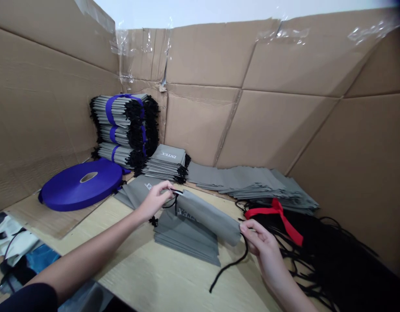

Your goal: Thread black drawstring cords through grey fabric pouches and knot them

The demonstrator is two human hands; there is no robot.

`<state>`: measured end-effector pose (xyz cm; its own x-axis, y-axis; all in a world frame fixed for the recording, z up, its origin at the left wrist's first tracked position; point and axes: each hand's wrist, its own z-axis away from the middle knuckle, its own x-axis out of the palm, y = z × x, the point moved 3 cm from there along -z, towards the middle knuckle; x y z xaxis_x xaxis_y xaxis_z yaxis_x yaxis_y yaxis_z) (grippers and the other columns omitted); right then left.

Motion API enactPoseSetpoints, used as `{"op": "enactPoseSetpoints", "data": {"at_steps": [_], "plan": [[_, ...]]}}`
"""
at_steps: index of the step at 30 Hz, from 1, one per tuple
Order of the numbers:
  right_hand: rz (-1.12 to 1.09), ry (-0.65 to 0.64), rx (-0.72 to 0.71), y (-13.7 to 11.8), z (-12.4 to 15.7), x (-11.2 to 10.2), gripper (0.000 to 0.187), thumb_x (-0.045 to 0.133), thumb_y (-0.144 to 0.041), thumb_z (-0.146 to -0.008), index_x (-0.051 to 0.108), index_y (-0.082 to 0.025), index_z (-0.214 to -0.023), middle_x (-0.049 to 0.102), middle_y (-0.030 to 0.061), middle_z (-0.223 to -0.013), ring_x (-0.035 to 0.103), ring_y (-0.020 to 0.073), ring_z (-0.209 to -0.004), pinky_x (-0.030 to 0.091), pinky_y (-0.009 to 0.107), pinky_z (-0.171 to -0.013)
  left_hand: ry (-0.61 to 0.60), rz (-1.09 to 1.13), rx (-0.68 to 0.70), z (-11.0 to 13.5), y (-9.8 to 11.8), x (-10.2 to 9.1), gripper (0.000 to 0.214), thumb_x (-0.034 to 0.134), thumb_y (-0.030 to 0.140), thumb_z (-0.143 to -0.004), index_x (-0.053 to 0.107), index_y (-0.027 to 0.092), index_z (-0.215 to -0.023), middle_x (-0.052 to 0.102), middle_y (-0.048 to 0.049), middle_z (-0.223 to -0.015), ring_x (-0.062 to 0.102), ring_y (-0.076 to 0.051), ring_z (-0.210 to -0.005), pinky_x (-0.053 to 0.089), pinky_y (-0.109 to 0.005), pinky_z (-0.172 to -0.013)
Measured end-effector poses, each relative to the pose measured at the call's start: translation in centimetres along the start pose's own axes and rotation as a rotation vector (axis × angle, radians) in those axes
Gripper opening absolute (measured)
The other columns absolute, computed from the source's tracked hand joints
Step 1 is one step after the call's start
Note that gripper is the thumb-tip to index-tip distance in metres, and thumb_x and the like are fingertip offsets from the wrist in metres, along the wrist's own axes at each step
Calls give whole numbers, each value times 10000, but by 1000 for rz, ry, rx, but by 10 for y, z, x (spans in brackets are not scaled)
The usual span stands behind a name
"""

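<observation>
A grey fabric pouch [209, 214] is stretched between my hands above the table. My left hand [156, 200] pinches its left end, where a loop of black cord shows at the fingertips. The right end is gripped between thumb and fingers of my right hand [261, 242]. From there a loose tail of black cord [230, 263] hangs down toward the tabletop. Beneath the held pouch lies a fanned stack of grey pouches [187, 240] with white lettering, partly covered by it.
Bundled pouches [117, 130] tied with purple strap stand at the back left, behind a purple webbing roll [79, 184]. A smaller pouch pile [166, 162] sits beside them. Flat grey pieces [252, 180] line the back. Black cords [336, 260] with a red tie [278, 216] lie right. Cardboard walls [203, 56] enclose the table.
</observation>
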<state>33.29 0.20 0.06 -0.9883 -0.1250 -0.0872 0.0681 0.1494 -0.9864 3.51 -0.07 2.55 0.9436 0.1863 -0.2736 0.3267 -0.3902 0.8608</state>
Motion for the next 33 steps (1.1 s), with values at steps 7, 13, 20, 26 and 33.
{"op": "enactPoseSetpoints", "data": {"at_steps": [7, 13, 20, 26, 33], "plan": [[-32, 33, 5, -1, -1, -3, 383, 673, -538, -665, 511, -191, -688, 126, -114, -503, 59, 63, -465, 43, 238, -446, -91, 594, -257, -1, -12, 11, 113, 573, 246, -691, 563, 146, -742, 536, -17, -766, 535, -147, -764, 461, -233, -662], [-49, 84, 5, -1, -7, -16, 375, 685, -530, -659, 537, -190, -709, 161, -107, -509, 79, 65, -471, 56, 232, -440, -191, 600, -245, -3, -12, 4, 96, 537, 239, -676, 507, 155, -640, 526, -9, -728, 550, -176, -831, 443, -249, -719], [21, 70, -6, 0, -12, -29, 383, 694, -536, -645, 551, -188, -718, 206, -98, -508, 110, 63, -472, 55, 232, -459, -81, 182, -80, -6, -13, -10, 241, 549, 315, -745, 514, 190, -948, 550, -27, -922, 508, -201, -943, 378, -324, -863], [133, 6, -13, 2, -9, -19, 428, 657, -593, -640, 528, -186, -665, 241, -89, -500, 156, 62, -452, 78, 216, -448, -71, -410, 328, 1, 5, -3, 171, 565, 327, -822, 583, 210, -944, 619, -49, -967, 503, -210, -967, 356, -326, -866], [324, 21, -201, -11, -3, -12, 348, 627, -528, -694, 557, -189, -657, 439, -28, -590, 369, 110, -524, 268, 225, -472, -20, -778, 538, 9, 9, 0, 155, 519, 260, -864, 627, 210, -765, 659, -14, -971, 507, -200, -924, 260, -421, -955]]}}
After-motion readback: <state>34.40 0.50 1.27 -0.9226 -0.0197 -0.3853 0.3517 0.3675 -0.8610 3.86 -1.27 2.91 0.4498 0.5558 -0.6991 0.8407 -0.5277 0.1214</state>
